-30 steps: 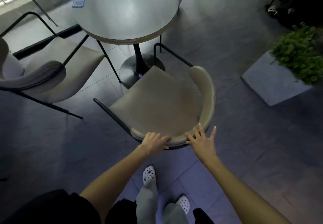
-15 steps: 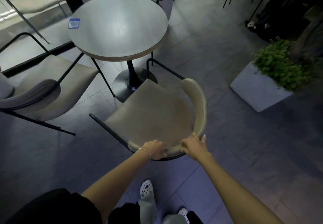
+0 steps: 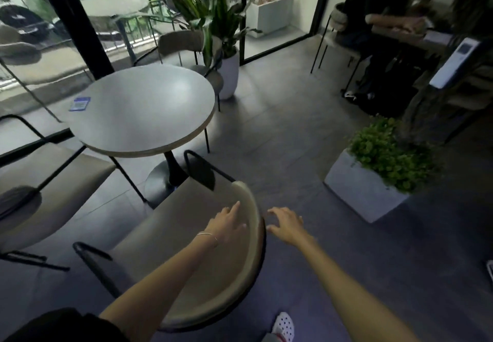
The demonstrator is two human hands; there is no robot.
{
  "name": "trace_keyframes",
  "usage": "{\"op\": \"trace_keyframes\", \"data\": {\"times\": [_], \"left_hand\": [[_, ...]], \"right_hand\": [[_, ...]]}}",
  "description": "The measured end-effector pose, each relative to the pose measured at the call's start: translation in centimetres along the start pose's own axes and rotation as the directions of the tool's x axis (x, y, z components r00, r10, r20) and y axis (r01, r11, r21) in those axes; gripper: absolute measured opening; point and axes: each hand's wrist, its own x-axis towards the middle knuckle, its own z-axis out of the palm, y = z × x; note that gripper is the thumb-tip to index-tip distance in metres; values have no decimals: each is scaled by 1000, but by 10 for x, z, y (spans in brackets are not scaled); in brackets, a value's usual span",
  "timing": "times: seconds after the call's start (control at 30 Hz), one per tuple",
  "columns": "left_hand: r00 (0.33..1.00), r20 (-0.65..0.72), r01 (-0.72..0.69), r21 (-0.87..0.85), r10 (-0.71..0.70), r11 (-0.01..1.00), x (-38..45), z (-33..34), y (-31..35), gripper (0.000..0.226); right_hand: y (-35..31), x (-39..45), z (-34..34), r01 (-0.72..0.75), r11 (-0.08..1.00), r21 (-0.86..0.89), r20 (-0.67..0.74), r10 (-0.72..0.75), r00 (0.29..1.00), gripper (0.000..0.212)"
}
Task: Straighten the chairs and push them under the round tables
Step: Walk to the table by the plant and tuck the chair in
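Note:
A beige chair (image 3: 186,235) with a curved backrest and black metal frame stands right in front of me, its seat front close to the base of the round grey table (image 3: 144,109). My left hand (image 3: 229,224) hovers over the seat by the inner side of the backrest, fingers spread and holding nothing. My right hand (image 3: 286,224) is open just outside the backrest, off the chair. A second beige chair (image 3: 53,192) stands at the table's left, partly under the tabletop. A third chair (image 3: 184,45) is behind the table.
A square white planter with a green bush (image 3: 373,179) sits on the floor to the right. A tall plant in a white pot (image 3: 229,75) stands behind the table. A seated person (image 3: 378,35) is at the far right. A blue card (image 3: 79,103) lies on the table.
Both hands have let go of the backrest's rear rim and moved forward, fingers now apart. The view has tilted up and the chair sits closer under me.

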Motion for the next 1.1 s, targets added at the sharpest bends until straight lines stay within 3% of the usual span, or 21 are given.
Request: {"op": "trace_keyframes", "data": {"times": [0.33,0.6,1.1], "left_hand": [[992,-63,97,-119,-105,988,98,-29,99,74],[963,-140,196,-216,-229,957,197,-81,102,73],[935,-190,232,-309,-299,922,387,-208,121,74]], "right_hand": [[61,91,-111,132,991,25,-52,-131,990,48],[61,196,-168,236,971,-21,-19,-237,971,48],[31,413,-299,308,945,-113,54,-304,951,48]]}}
